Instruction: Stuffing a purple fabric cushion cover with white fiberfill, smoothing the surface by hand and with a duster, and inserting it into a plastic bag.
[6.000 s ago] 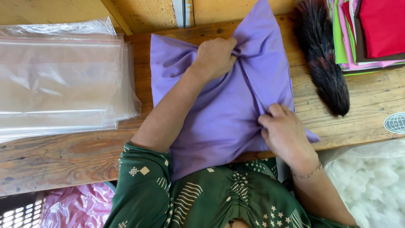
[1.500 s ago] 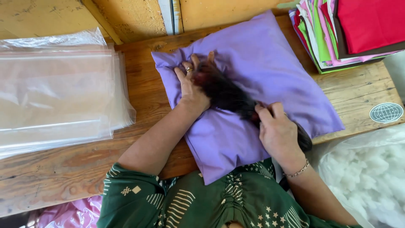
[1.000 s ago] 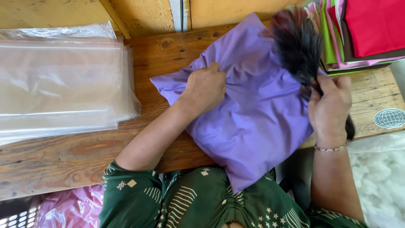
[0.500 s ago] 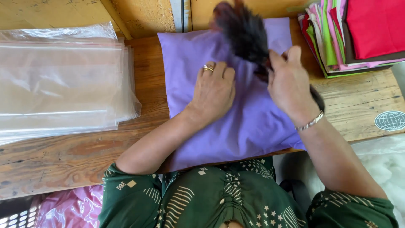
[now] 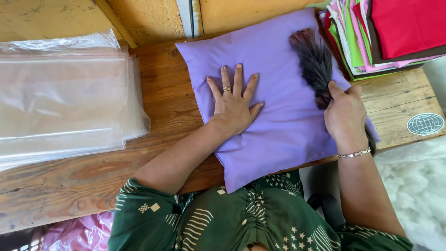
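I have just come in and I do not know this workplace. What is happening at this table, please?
A person in a green patterned top works a purple cushion on a wooden table. The left hand lies flat on it, fingers spread. The right hand grips a dark bristle brush laid on the cushion's right side. Clear plastic bags lie to the left, folded coloured fabrics at top right, white stuffing at lower right.

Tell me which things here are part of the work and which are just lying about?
In use:
left hand flat on the purple cushion
right hand holding the dark brush

Lying about:
clear plastic bags
stack of coloured fabrics
white stuffing
wooden table
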